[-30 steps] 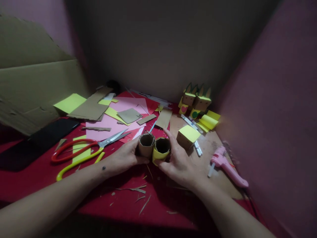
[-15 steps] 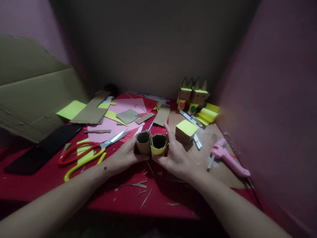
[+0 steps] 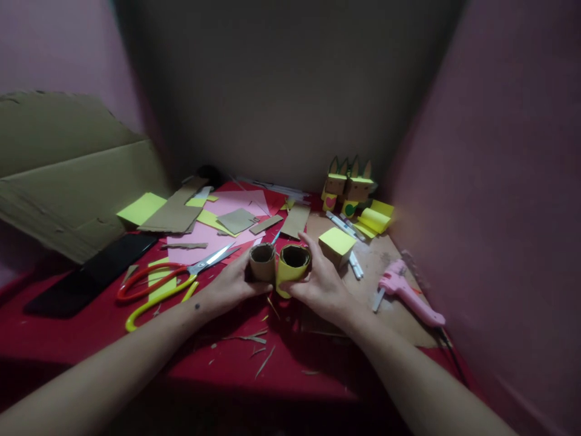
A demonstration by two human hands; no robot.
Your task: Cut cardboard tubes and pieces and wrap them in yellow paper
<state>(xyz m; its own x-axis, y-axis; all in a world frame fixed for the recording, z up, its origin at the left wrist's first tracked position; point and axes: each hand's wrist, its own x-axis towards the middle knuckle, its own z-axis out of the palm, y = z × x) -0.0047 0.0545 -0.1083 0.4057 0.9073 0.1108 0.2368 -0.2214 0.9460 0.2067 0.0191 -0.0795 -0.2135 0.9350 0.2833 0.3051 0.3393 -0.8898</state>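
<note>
My left hand [image 3: 231,281] is wrapped round a plain brown cardboard tube [image 3: 262,269], its open top facing me. In my right hand [image 3: 324,284] is a second cardboard tube [image 3: 287,275], covered in yellow paper. The two tubes stand side by side with a narrow gap between them, the yellow one slightly nearer me. Left of my left hand lie scissors [image 3: 200,266] with one red and one yellow handle. Beyond my right hand sits a cardboard box with a yellow top [image 3: 337,242].
A pink glue gun [image 3: 411,293] rests on a cardboard sheet at right. Two cardboard figures with pointed ears [image 3: 348,188] stand at the back. A black phone [image 3: 91,275], pink paper [image 3: 186,239] and a large cardboard piece [image 3: 86,194] are to the left. Scraps litter the red cloth [image 3: 204,369].
The tubes, close together before, are now slightly apart, and the yellow one is tilted a little. The whole view has shifted slightly.
</note>
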